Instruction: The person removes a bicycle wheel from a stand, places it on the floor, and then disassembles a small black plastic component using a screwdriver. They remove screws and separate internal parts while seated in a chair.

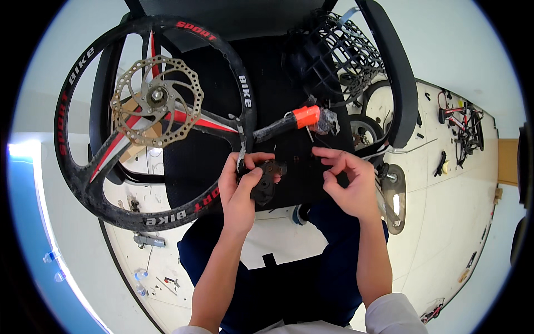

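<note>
My left hand is closed around a black bike part with round holes, which looks like a disc brake caliper. The thumb lies along its near side, and the fingers curl behind it, partly hidden. My right hand hovers to the right, thumb and fingers apart, with nothing visible between them. Left of the hands lies a black spoked bike wheel, its rim passing beside my left hand. A steel brake disc is fixed at its hub. Beyond my hands lies a black tool handle with an orange band.
The wheel overhangs a black chair seat. A black basket is at the far right, inside the chair's armrest. A bike frame and loose parts lie on the pale floor to the right. Small tools and bottles are at lower left.
</note>
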`<act>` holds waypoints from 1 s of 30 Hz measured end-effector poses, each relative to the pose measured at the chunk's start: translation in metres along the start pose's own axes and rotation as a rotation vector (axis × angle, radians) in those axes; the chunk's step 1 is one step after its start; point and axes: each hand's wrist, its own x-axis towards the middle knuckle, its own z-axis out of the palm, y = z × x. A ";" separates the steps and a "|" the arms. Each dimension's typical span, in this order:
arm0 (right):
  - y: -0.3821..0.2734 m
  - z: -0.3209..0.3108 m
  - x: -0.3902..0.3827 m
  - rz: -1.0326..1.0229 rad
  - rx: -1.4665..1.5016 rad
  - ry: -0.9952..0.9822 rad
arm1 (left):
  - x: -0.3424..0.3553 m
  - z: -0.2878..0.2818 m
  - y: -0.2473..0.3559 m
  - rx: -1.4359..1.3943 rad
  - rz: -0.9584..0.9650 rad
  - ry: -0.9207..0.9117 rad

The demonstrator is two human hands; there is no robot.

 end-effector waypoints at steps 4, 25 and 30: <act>0.008 -0.005 -0.017 -0.002 0.226 -0.067 | -0.014 0.004 -0.015 -0.054 -0.058 0.013; 0.012 0.009 -0.020 0.101 -0.033 0.032 | 0.005 0.028 -0.032 0.296 0.034 -0.056; 0.006 0.006 -0.015 0.093 0.032 -0.067 | 0.002 0.018 -0.014 0.333 -0.184 -0.141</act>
